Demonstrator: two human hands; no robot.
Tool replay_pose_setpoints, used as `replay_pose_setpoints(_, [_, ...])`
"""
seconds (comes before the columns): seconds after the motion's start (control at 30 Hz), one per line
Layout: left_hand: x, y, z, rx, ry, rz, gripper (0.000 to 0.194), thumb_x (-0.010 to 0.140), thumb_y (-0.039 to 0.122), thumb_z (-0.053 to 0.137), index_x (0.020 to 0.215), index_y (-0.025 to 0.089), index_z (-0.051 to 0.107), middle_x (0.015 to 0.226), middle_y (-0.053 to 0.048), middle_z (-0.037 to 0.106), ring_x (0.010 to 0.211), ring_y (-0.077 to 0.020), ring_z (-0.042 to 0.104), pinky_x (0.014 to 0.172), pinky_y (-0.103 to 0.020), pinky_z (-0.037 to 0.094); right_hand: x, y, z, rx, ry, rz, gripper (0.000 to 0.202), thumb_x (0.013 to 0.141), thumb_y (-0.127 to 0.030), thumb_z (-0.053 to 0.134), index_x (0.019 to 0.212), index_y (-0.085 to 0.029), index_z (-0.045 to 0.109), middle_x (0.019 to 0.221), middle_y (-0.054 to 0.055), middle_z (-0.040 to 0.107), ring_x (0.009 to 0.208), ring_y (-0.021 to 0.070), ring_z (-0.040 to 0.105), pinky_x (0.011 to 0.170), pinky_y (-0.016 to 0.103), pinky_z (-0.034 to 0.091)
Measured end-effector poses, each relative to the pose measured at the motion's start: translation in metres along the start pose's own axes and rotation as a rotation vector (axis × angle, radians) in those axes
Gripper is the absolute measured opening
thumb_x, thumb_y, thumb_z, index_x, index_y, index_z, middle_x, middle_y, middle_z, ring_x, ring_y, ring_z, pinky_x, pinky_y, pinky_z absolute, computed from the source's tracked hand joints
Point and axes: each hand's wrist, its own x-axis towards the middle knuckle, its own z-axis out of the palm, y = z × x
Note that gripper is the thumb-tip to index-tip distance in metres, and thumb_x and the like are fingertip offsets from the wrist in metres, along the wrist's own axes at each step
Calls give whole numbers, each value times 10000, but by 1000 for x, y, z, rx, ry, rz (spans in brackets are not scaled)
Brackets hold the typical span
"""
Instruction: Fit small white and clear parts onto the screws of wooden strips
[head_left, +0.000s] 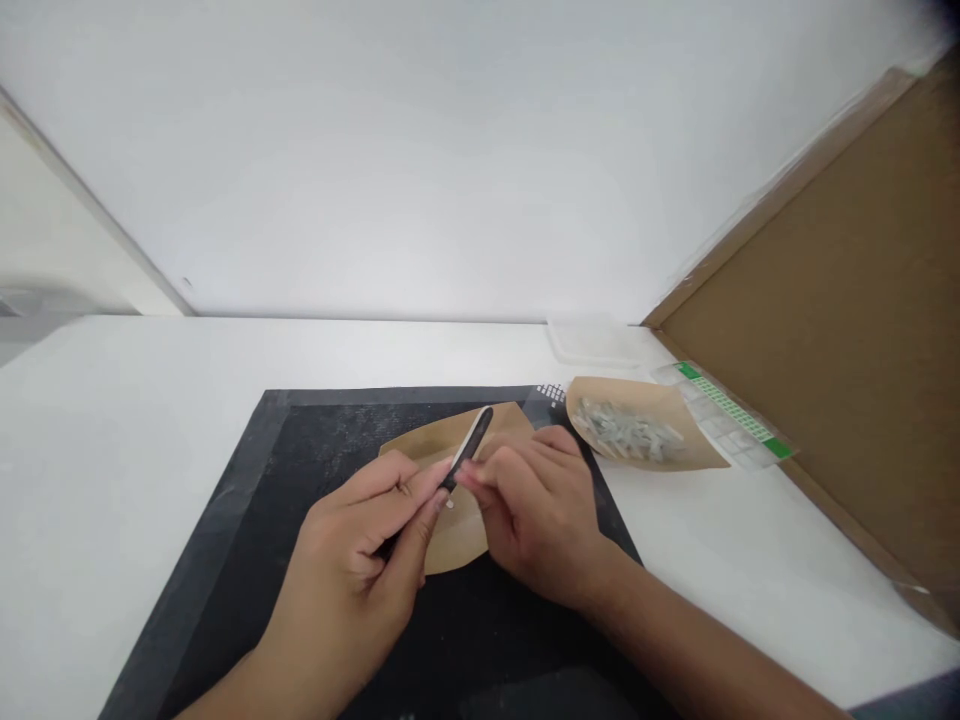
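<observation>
1 brown panel (832, 330) beside white wall (420, 160)

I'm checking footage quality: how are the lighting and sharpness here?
Head view: soft, fairly even light on the wall; the top right corner darkens; the right hand looks slightly blurred; in the same view, the pieces in the packet are too indistinct to tell apart.

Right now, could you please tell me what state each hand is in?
Left hand: closed, holding the slim black piece with a white edge.
Right hand: closed in a pinch at that piece; whether it grips it cannot be told.
</observation>
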Motion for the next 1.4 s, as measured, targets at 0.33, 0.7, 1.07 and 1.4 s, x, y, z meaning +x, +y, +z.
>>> replay_pose_setpoints(0.33, [-2, -3, 0, 13, 7, 1, 270, 1032, 193, 602, 1206, 271, 794, 732, 42, 620, 602, -68, 622, 589, -164, 509, -1, -2, 0, 0, -6, 32, 294, 996, -126, 592, 757, -209, 441, 638, -51, 560, 578, 109, 492, 673, 343, 283])
replay_pose_setpoints(0.7, [0, -3, 1, 28, -9, -2, 280, 1038, 200, 593, 1226, 259, 791, 741, 30, 621, 624, -78, 633, 601, -165, 523, 0, 0, 0, -2, -41, 4, 291, 1001, -112, 565, 759, -208, 436, 655, -49, 583, 589, 107, 507, 681, 350, 277])
replay_pose_setpoints(1.07, [-1, -6, 3, 55, 17, 74, 324, 1032, 158, 590, 1297, 238, 759, 800, 13, 636, 671, -75, 646, 635, -155, 530, 0, 8, -5, 25, 10, 84, 274, 999, -132, 624, 789, -209, 467, 666, -48, 630, 596, 111, 572, 685, 348, 307])
replay_pose_setpoints(1.4, [1, -13, 3, 101, 52, -13, 296, 1033, 261, 611, 1282, 254, 770, 885, -12, 713, 731, -116, 688, 638, -188, 550, -12, 13, -7, 613, 44, 524, 158, 1051, -268, 612, 893, -255, 609, 746, -54, 680, 708, 128, 663, 739, 317, 481])
